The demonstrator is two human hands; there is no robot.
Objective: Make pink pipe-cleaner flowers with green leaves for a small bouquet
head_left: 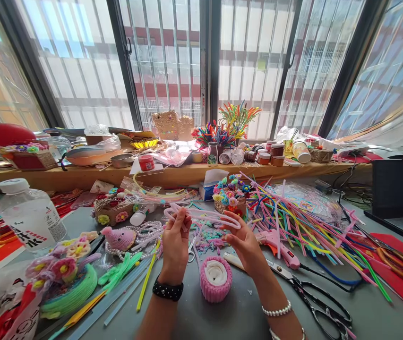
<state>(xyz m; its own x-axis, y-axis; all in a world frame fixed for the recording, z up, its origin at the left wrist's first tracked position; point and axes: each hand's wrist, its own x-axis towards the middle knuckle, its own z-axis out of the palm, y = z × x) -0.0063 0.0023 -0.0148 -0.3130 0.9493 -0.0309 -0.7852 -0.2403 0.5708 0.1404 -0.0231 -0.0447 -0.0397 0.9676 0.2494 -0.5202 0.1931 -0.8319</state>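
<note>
My left hand and my right hand are both raised over the grey table. Together they hold a pale pink fuzzy pipe cleaner, bent into a loop that runs from one hand to the other. Each hand pinches one end of it with closed fingers. Just below and between my wrists stands a small pink pipe-cleaner basket with a white inside. A black band is on my left wrist, a pearl bracelet on my right.
A heap of coloured pipe cleaners spreads to the right, with a pink glue gun and black scissors. A plastic bottle, a green flower basket and a pink figure lie left. Jars crowd the windowsill shelf.
</note>
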